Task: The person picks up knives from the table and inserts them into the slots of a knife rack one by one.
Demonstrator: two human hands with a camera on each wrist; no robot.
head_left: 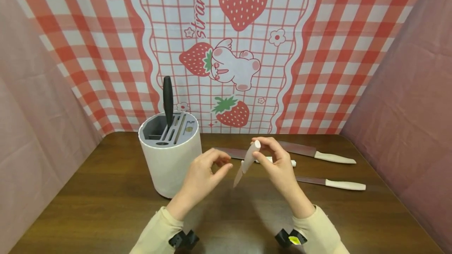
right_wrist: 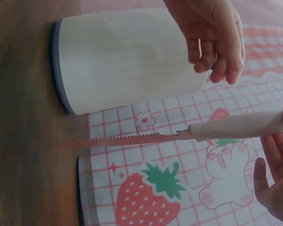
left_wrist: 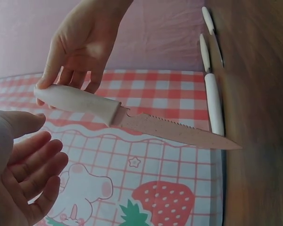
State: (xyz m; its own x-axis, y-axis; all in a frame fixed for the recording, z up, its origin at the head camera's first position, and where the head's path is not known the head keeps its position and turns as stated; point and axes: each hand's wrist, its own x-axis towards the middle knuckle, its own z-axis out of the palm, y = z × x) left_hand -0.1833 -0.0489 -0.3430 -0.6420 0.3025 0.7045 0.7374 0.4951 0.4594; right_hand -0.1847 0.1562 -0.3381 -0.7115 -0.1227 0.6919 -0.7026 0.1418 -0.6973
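Observation:
The right hand [head_left: 277, 164] pinches the end of a knife's white handle [head_left: 250, 156] between thumb and fingers, with the blade [head_left: 238, 176] pointing down and a little left. In the left wrist view the blade [left_wrist: 174, 132] shows a serrated stretch along one edge. The left hand [head_left: 203, 175] is held just left of the knife, fingers loosely bent and apart from it, holding nothing. Left of both hands stands a white knife block [head_left: 173, 167] with slots in its grey top; a black handle [head_left: 168, 99] sticks up from it.
Several white-handled knives lie on the wooden table [head_left: 226, 222] at the right: one at the back [head_left: 335, 157], one nearer the front [head_left: 345, 185], and another partly hidden behind the right hand, its blade [head_left: 231, 152] pointing left. A checked strawberry cloth [head_left: 300, 69] hangs behind.

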